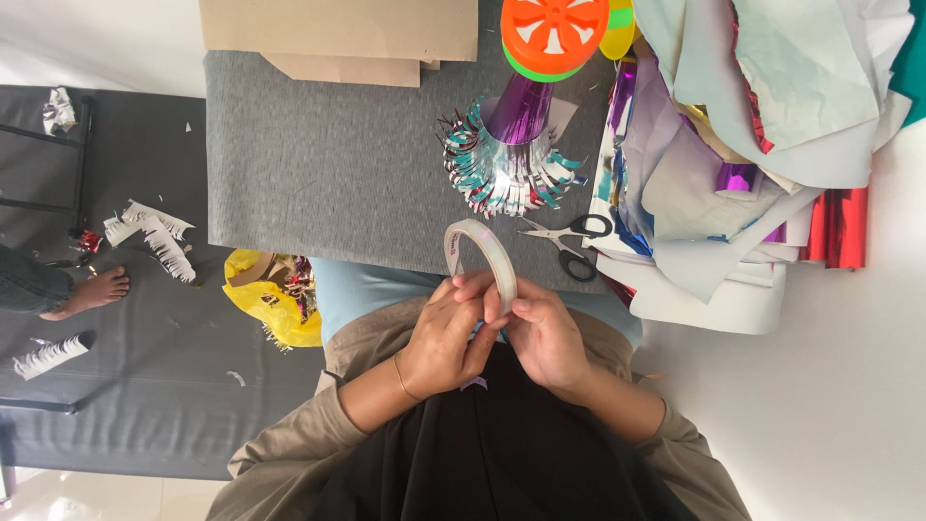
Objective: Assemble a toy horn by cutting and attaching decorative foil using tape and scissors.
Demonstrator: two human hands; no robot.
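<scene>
1. Left hand [446, 342] is curled around the lower edge of the tape roll [479, 262], fingers closed in against it near the person's lap.
2. Right hand [542, 333] pinches the same roll from the other side, thumb and fingertips pressed on the band, so both hands are closed on it.
3. One tape roll total, clear/whitish, held upright so the ring sticks up above both hands, just over the near edge of the grey tabletop [328, 164].
4. One pair of scissors [569, 241], black handles, lying flat on the tabletop just beyond and right of the roll, not touching it.
5. One purple foil cone [516, 111] with a fringe skirt of silver and teal strips, standing farther back from the hands.
6. One orange plastic lid-looking thing [553, 34] at the top edge, with green and yellow bits under it.
7. Big messy pile of foil and paper sheets [752, 125] on the right, can't count those.
8. One yellow bag [270, 299] of scraps down on the floor to the left, plus three white fringed paper strips [149, 232] scattered there.
9. Someone else's bare foot [92, 289] at the far left.
</scene>
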